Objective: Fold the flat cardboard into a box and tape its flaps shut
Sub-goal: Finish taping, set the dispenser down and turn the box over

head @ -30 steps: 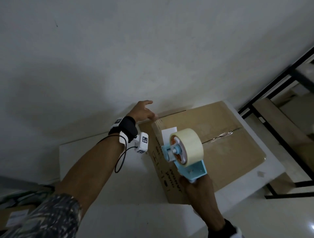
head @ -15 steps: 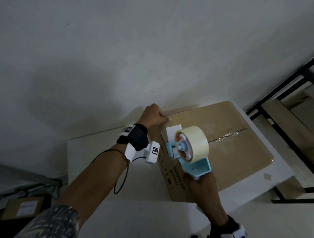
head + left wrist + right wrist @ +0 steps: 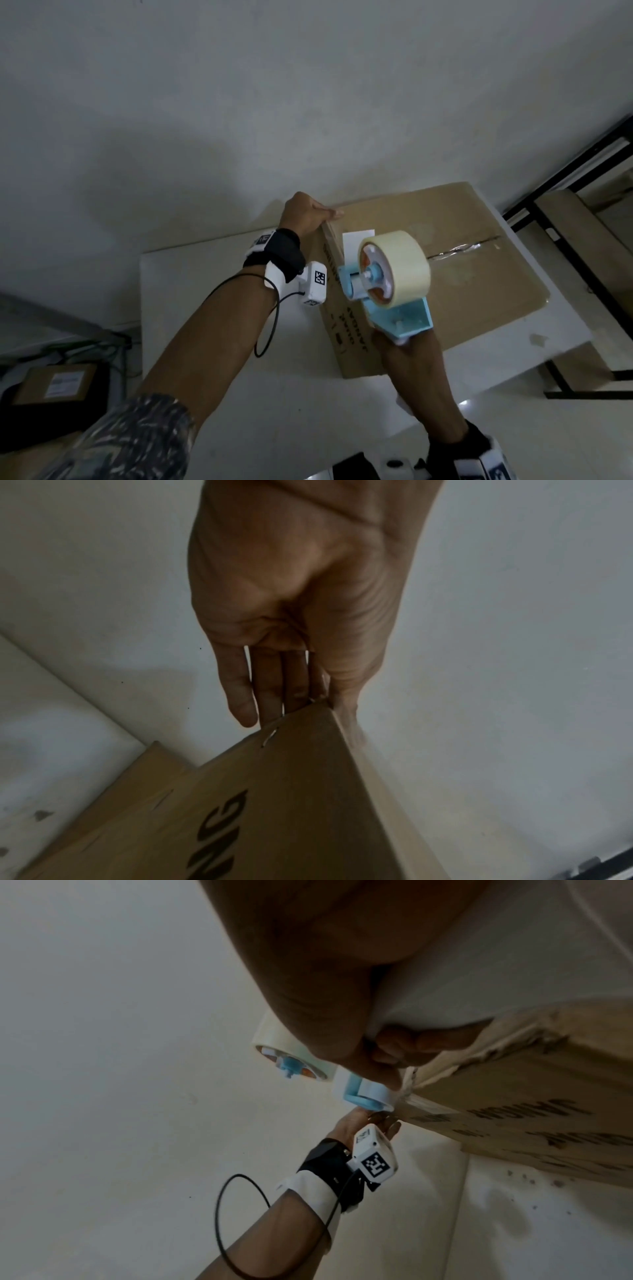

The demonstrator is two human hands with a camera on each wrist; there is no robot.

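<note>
White table (image 3: pixel 178 291), cardboard box (image 3: pixel 479 291) on it, possibly a scrap (image 3: pixel 536 339)

Box (image 3: pixel 479 291) on desk (image 3: pixel 205 291), against wall (image 3: pixel 308 102) — tape dispenser (image 3: pixel 394 267) over its left edge; rack (image 3: pixel 568 171) right of desk.
</note>
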